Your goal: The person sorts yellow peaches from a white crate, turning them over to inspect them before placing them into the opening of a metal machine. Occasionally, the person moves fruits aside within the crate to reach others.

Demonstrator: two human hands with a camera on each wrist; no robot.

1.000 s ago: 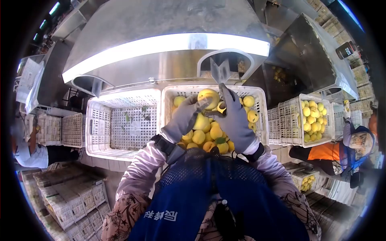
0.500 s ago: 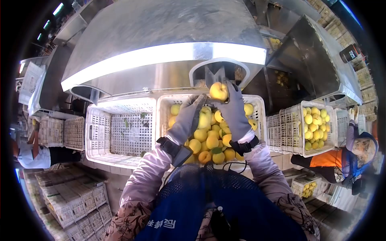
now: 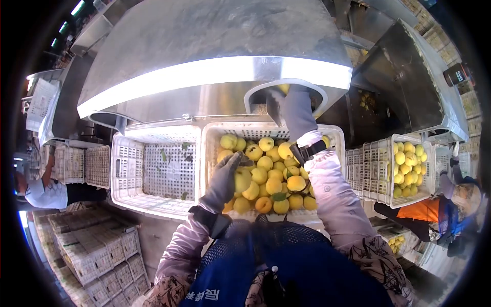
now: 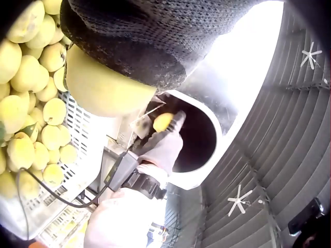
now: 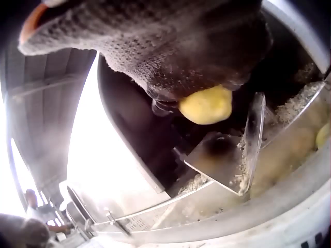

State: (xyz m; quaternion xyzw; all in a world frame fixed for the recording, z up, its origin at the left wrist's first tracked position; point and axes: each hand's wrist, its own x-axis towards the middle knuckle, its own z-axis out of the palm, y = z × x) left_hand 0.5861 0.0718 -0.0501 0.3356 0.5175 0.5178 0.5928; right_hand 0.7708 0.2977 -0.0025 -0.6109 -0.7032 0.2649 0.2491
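My gloved left hand (image 3: 221, 180) grips a yellow peach (image 4: 103, 85) above the near crate of peaches (image 3: 207, 169). In the left wrist view its dark fingers lie over the peach's upper side. My gloved right hand (image 3: 298, 105) reaches into the arched opening (image 4: 209, 121) of the metal machine. It holds another yellow peach (image 5: 207, 106), which pokes out below the fingers in the right wrist view. An angled metal piece (image 5: 248, 150) stands at the opening's lower edge, just below that peach. Part of the right hand is hidden inside the opening in the head view.
Left of the peach crate stands a white crate (image 3: 128, 171) with a few leaves in it. Another crate of peaches (image 3: 381, 174) is at the right. The metal machine (image 3: 215, 36) spans the front. People work at both sides, and stacked crates (image 3: 92, 250) stand behind left.
My hands were together over the crate, with a peach turned between them. The right hand has carried its peach forward into the opening; the left has stayed back with its own peach.
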